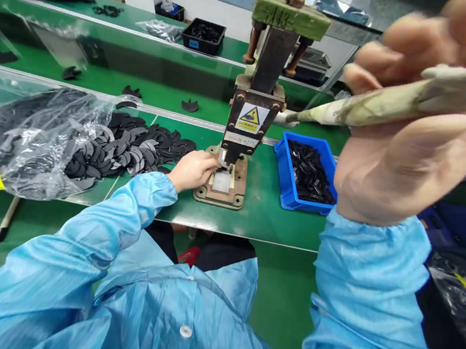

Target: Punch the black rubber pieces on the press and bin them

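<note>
Press die has left hand fingertips pinched at a small part under the ram while right hand grips the lever handle closed-fisted; pulling down now risks crushed fingers.

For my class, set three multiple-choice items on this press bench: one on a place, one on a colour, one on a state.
1. Where does the left hand rest?
A. at the press base
B. in the tray
C. on the bag

2. What colour is the tray of black parts?
A. red
B. blue
C. yellow

3. What is the right hand doing?
A. hanging open
B. resting flat on the bench
C. gripping the lever handle

Answers: 1 A, fingers lie beside the die plate; 2 B, its walls are blue; 3 C, fingers wrap the handle.
</note>
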A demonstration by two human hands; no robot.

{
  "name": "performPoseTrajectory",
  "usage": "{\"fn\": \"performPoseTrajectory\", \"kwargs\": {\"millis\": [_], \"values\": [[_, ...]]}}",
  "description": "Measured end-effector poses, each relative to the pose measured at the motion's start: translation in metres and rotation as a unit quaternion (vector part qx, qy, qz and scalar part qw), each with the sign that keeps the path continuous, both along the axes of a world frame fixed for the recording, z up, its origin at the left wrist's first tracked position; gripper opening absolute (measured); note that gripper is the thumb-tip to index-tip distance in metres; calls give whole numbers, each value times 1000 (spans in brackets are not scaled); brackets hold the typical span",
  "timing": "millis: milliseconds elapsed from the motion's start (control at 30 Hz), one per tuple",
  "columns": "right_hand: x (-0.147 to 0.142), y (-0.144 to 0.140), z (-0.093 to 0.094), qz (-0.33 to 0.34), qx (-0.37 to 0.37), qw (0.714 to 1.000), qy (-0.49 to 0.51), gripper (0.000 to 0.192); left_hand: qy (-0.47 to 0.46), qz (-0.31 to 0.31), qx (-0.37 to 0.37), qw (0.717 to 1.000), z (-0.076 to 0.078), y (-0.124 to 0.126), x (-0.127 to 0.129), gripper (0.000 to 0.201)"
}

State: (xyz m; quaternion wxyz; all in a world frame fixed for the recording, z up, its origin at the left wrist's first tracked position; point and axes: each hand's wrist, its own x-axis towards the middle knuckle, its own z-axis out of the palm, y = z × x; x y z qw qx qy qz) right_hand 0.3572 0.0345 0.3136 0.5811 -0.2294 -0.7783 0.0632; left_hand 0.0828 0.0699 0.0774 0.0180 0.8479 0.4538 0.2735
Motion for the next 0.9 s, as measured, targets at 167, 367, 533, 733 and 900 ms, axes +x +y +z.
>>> {"fn": "performPoseTrajectory", "kwargs": {"millis": [167,367,533,733,900], "values": [[-14,-17,-11,62,-6,989,137,33,82,-6,-13,997,7,1,7,33],[8,-40,-71,33,14,999,-13,24,59,-22,-29,998,6,3,7,36],[7,-46,-130,-20,49,999,5,20,23,-23,-36,999,2,-2,10,34],[0,-40,-150,-44,85,995,39,22,52,8,-75,996,17,22,-31,34],[0,-42,-148,-54,80,994,56,22,134,155,-155,966,29,73,-102,41]]}}
